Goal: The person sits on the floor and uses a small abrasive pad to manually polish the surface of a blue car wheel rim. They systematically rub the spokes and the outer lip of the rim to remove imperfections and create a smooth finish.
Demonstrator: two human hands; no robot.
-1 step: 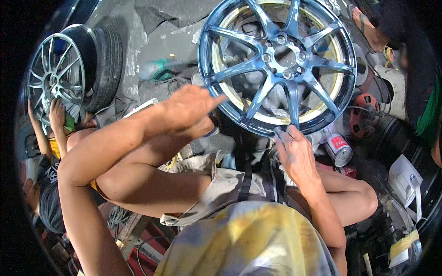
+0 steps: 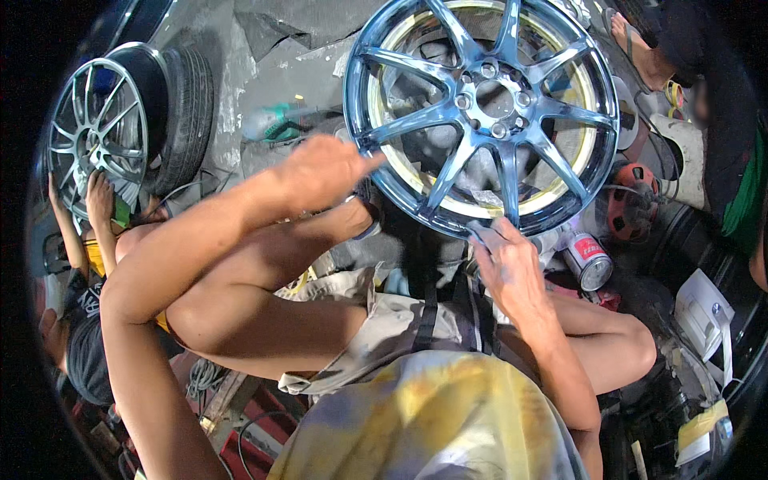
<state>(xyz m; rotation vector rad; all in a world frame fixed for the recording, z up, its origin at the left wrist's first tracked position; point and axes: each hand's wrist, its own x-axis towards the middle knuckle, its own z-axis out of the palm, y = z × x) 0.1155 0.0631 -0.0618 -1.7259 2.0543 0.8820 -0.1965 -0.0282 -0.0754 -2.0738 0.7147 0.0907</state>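
Note:
A shiny blue multi-spoke wheel rim (image 2: 512,180) with a pale inner ring fills the upper middle of the view, its face turned up toward me. My left hand (image 2: 324,170) is at the rim's lower left edge, one finger stretched toward the lip and the others curled under. Slight blur hides whether anything sits in it. At the bottom edge of the rim, my right hand (image 2: 514,260) pinches the outer lip between thumb and fingers; bluish smudges mark its fingers.
A metal can (image 2: 590,260) lies right of my right hand, near a red-and-black round item (image 2: 632,200). At left, another person's hands hold a silver wheel (image 2: 100,132) beside a tyre (image 2: 188,112). Another person's foot (image 2: 640,52) is at upper right. A teal-and-clear bottle (image 2: 272,122) lies on the floor.
My left hand has moved slightly up and left along the rim's edge. My right hand has shifted a little to the left on the lip. The wheel stays in place.

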